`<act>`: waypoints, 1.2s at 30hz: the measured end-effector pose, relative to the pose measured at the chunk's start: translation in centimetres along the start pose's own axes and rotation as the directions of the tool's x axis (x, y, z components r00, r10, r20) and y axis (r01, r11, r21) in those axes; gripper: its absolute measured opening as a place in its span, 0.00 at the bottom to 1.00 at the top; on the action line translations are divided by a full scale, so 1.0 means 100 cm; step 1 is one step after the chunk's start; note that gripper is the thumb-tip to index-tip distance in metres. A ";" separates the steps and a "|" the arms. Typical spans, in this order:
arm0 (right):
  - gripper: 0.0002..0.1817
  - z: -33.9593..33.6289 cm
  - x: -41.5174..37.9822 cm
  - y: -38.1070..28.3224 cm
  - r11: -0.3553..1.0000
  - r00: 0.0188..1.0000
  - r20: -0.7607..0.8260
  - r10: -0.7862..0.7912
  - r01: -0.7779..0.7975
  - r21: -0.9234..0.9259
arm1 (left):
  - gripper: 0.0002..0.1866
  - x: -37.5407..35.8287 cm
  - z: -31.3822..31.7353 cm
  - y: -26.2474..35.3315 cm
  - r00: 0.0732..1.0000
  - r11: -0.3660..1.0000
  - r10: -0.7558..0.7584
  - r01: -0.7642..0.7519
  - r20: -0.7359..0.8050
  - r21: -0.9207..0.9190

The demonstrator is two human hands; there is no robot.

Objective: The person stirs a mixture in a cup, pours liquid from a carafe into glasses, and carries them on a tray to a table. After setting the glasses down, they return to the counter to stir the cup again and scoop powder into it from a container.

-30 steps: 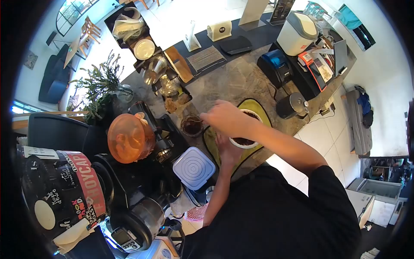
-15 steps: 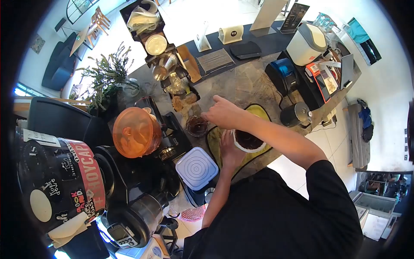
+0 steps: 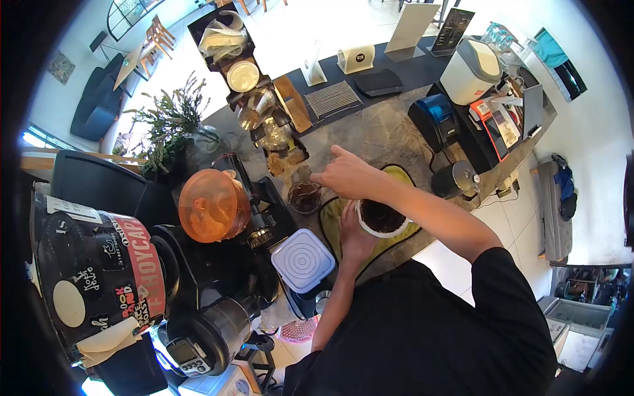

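Observation:
My right hand (image 3: 351, 175) reaches across to the left with its fingers curled, the fingertips at the rim of a glass cup (image 3: 304, 197) with dark brown contents. Whatever those fingers pinch is too small or hidden to make out. My left hand (image 3: 357, 236) grips the near left side of a round white-rimmed tub (image 3: 386, 234) filled with something dark, perhaps coffee grounds. The tub sits on a green cloth with a dark border (image 3: 335, 212), partly under my right forearm.
Left of my hands are a square white-lidded container (image 3: 303, 261), an orange-lidded container (image 3: 214, 204) and a black grinder-like machine (image 3: 221, 323). Glass brewers (image 3: 273, 134) stand ahead. A black canister (image 3: 454, 179) and a blue-black printer-like device (image 3: 434, 121) are to the right.
The whole view has shifted slightly down and to the right. Both hands keep nearly the same places beside the glass cup and the tub.

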State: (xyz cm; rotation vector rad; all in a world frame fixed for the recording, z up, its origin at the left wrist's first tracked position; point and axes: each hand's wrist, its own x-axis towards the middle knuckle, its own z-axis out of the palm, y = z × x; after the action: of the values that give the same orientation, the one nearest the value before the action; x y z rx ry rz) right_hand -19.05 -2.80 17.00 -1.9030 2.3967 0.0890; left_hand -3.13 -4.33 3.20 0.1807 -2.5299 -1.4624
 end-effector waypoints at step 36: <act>0.12 0.005 0.008 0.001 0.999 0.999 -0.043 0.029 -0.029 -0.014 | 0.46 0.004 0.004 -0.005 0.998 0.999 -0.042 0.043 0.045 -0.023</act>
State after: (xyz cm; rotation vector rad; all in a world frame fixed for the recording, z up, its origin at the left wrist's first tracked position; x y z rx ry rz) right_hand -19.35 -3.47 16.45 -1.8956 2.4577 0.0684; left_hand -3.59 -4.36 2.60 0.2009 -2.5577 -1.5284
